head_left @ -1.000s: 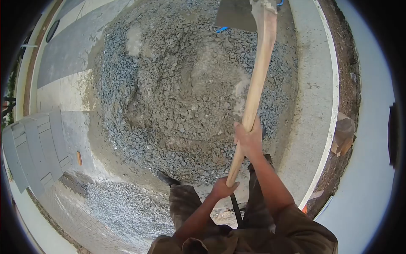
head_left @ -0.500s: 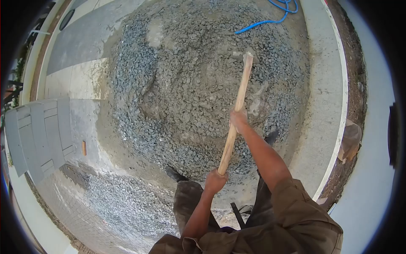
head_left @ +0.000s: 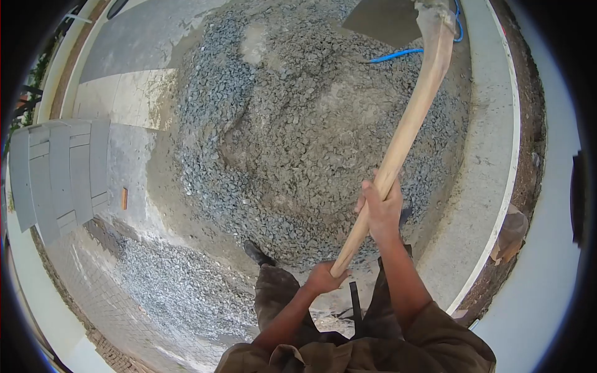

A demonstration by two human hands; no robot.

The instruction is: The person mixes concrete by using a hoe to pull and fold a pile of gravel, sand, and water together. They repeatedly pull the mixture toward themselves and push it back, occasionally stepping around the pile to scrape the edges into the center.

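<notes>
I hold a long wooden tool handle [head_left: 410,118] with both hands. My right hand [head_left: 380,208] grips it about a third of the way up. At the handle's lower end sits my left hand [head_left: 323,278], closed around it. The handle rises up and to the right, and its flat metal blade [head_left: 382,22] is lifted near the top of the view, above a big heap of grey gravel mixed with sand [head_left: 298,130]. My dark boot [head_left: 256,253] stands at the heap's near edge.
A blue hose [head_left: 398,55] lies at the heap's far right. A concrete strip with a white kerb [head_left: 497,155] runs along the right. Grey panels [head_left: 59,171] lie at the left, a second gravel patch [head_left: 174,286] at lower left.
The tool head was down in the heap half a second ago; now it is raised high again at the top right. Both hands kept their grip, the right hand shifted lower.
</notes>
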